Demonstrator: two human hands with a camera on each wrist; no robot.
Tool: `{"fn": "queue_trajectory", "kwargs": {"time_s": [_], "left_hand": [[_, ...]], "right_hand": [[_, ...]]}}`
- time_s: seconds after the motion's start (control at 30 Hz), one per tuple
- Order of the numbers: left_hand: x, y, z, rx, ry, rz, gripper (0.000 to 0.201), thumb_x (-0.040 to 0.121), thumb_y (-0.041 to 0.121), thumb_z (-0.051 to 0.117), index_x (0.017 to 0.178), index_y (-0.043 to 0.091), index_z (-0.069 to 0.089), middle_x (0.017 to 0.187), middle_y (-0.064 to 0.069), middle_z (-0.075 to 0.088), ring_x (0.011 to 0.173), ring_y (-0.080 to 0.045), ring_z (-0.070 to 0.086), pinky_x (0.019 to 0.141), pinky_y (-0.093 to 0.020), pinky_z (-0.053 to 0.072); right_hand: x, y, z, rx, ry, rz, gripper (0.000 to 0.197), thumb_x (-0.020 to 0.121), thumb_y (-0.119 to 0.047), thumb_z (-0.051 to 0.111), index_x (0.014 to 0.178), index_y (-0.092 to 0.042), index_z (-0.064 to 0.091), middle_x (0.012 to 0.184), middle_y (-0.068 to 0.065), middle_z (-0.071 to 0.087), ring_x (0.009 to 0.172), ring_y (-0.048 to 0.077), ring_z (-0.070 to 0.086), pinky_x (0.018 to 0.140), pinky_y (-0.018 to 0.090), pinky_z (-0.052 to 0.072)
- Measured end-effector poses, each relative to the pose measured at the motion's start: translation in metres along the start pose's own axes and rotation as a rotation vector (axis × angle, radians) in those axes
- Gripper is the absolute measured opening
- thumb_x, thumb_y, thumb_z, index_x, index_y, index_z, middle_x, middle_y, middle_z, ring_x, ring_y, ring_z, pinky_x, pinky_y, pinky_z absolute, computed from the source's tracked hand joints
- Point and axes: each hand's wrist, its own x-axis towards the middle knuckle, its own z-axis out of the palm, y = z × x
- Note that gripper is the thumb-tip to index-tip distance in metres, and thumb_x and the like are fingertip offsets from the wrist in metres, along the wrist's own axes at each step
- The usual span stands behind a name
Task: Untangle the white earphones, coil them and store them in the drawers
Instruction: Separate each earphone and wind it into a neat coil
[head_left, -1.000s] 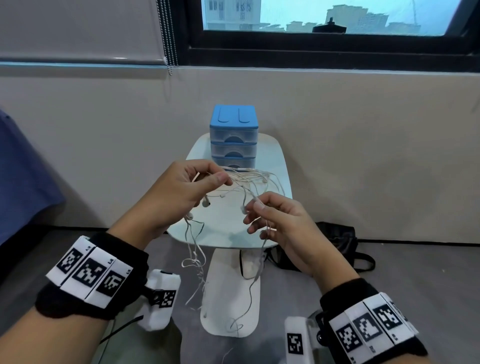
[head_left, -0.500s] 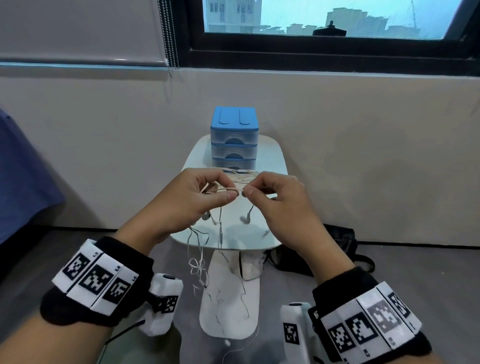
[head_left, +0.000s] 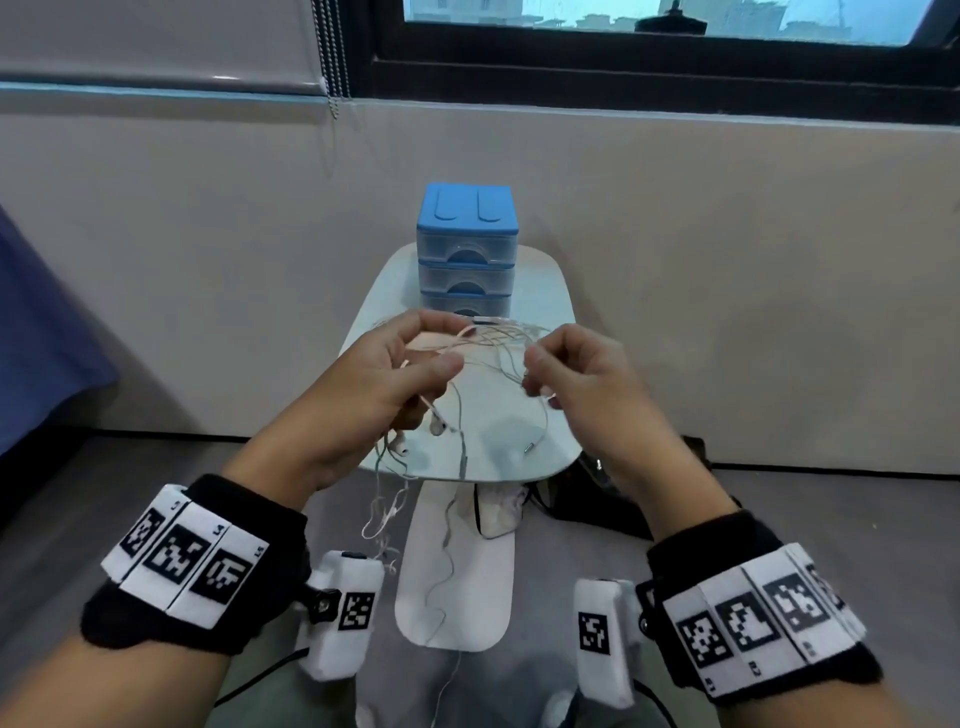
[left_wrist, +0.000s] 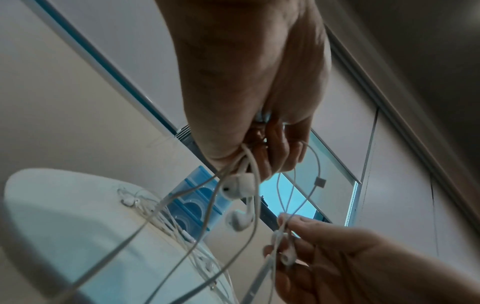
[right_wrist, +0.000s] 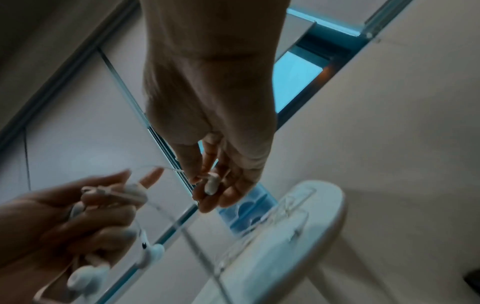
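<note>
A tangle of white earphones (head_left: 496, 347) stretches between my two hands above a small white table (head_left: 543, 291). My left hand (head_left: 457, 349) grips a bundle of cords, and two earbuds (left_wrist: 239, 186) dangle just under its fingers; long cord loops hang past the table edge. My right hand (head_left: 529, 371) pinches a cord with one earbud (right_wrist: 211, 183) tucked against its fingers. The jack end hangs low over the table. A blue-topped drawer unit (head_left: 466, 244) with three shut clear drawers stands at the back of the table. More white cord lies on the table (left_wrist: 130, 201).
The table's white base (head_left: 457, 577) stands on the grey floor beneath the hanging cords. A black bag (head_left: 602, 501) lies on the floor to the right of it. A beige wall runs close behind the table. Blue fabric (head_left: 41, 338) fills the left edge.
My right hand rose from below the left hand to meet it, and now the two hands have drawn slightly apart, spreading the cords between them. The dangling loops swung.
</note>
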Motion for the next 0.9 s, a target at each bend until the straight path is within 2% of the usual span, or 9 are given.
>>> {"fn": "queue_trajectory", "kwargs": {"time_s": [0.1, 0.2, 0.27, 0.33, 0.47, 0.53, 0.7, 0.8, 0.9], "left_hand": [[-0.002, -0.006, 0.004, -0.126, 0.008, 0.009, 0.032, 0.102, 0.009, 0.055, 0.131, 0.023, 0.059, 0.062, 0.005, 0.044, 0.048, -0.005, 0.029, 0.046, -0.016, 0.026], [-0.004, -0.015, 0.006, -0.133, 0.012, 0.000, 0.035, 0.104, 0.011, 0.054, 0.135, 0.025, 0.057, 0.061, 0.004, 0.042, 0.045, -0.006, 0.025, 0.046, -0.016, 0.028], [-0.005, -0.021, 0.004, -0.137, 0.036, -0.018, 0.033, 0.104, 0.013, 0.054, 0.133, 0.027, 0.059, 0.065, -0.001, 0.044, 0.046, -0.007, 0.023, 0.046, -0.018, 0.023], [-0.006, -0.026, -0.002, -0.148, 0.087, -0.040, 0.030, 0.105, 0.013, 0.054, 0.131, 0.027, 0.061, 0.066, -0.002, 0.048, 0.044, -0.007, 0.021, 0.044, -0.020, 0.019], [-0.006, -0.032, -0.009, -0.179, 0.170, -0.063, 0.027, 0.105, 0.013, 0.053, 0.128, 0.021, 0.062, 0.064, -0.001, 0.052, 0.039, -0.005, 0.019, 0.043, -0.023, 0.013], [-0.006, -0.034, -0.009, -0.203, 0.165, -0.071, 0.026, 0.105, 0.013, 0.053, 0.128, 0.020, 0.063, 0.064, -0.002, 0.051, 0.038, -0.005, 0.018, 0.041, -0.021, 0.013], [-0.005, -0.034, -0.007, -0.238, 0.141, -0.078, 0.026, 0.104, 0.012, 0.053, 0.128, 0.018, 0.063, 0.064, -0.003, 0.050, 0.038, -0.005, 0.017, 0.037, -0.017, 0.016], [-0.005, -0.035, -0.011, -0.243, 0.153, -0.080, 0.026, 0.104, 0.012, 0.053, 0.129, 0.017, 0.062, 0.064, -0.002, 0.050, 0.038, -0.005, 0.017, 0.037, -0.016, 0.017], [-0.004, -0.037, -0.016, -0.219, 0.168, -0.099, 0.026, 0.105, 0.011, 0.053, 0.129, 0.016, 0.062, 0.063, -0.002, 0.051, 0.038, -0.004, 0.018, 0.037, -0.016, 0.018]], "right_hand": [[-0.008, 0.014, 0.019, 0.116, -0.177, 0.073, 0.014, 0.103, -0.011, 0.057, 0.089, -0.011, 0.062, 0.079, 0.008, 0.070, 0.076, 0.014, 0.066, 0.075, 0.031, 0.049], [-0.017, 0.014, 0.034, 0.358, -0.335, 0.216, 0.013, 0.106, -0.018, 0.052, 0.096, -0.011, 0.057, 0.089, 0.013, 0.069, 0.086, 0.030, 0.071, 0.081, 0.037, 0.053], [-0.022, 0.013, 0.036, 0.374, -0.423, 0.281, 0.015, 0.106, -0.029, 0.052, 0.103, -0.013, 0.054, 0.096, 0.016, 0.069, 0.080, 0.037, 0.070, 0.069, 0.035, 0.055], [-0.024, 0.015, 0.032, 0.279, -0.488, 0.269, 0.021, 0.103, -0.033, 0.058, 0.114, -0.015, 0.053, 0.101, 0.017, 0.067, 0.065, 0.030, 0.064, 0.057, 0.031, 0.049], [-0.025, 0.017, 0.021, 0.211, -0.638, 0.227, 0.041, 0.096, -0.027, 0.071, 0.131, -0.030, 0.052, 0.109, 0.027, 0.064, 0.056, 0.023, 0.059, 0.054, 0.030, 0.043], [-0.025, 0.019, 0.022, 0.182, -0.656, 0.207, 0.047, 0.090, -0.028, 0.075, 0.131, -0.031, 0.052, 0.106, 0.029, 0.064, 0.059, 0.020, 0.058, 0.059, 0.031, 0.042], [-0.024, 0.028, 0.027, 0.160, -0.668, 0.170, 0.057, 0.087, -0.018, 0.079, 0.134, -0.034, 0.051, 0.086, 0.011, 0.064, 0.075, 0.015, 0.057, 0.075, 0.031, 0.040], [-0.025, 0.028, 0.026, 0.187, -0.656, 0.140, 0.066, 0.090, -0.005, 0.075, 0.140, -0.034, 0.045, 0.077, 0.008, 0.060, 0.071, 0.012, 0.059, 0.075, 0.025, 0.045], [-0.024, 0.023, 0.020, 0.211, -0.608, 0.081, 0.068, 0.091, -0.002, 0.073, 0.141, -0.038, 0.043, 0.075, 0.009, 0.051, 0.068, 0.015, 0.048, 0.070, 0.026, 0.043]]}}
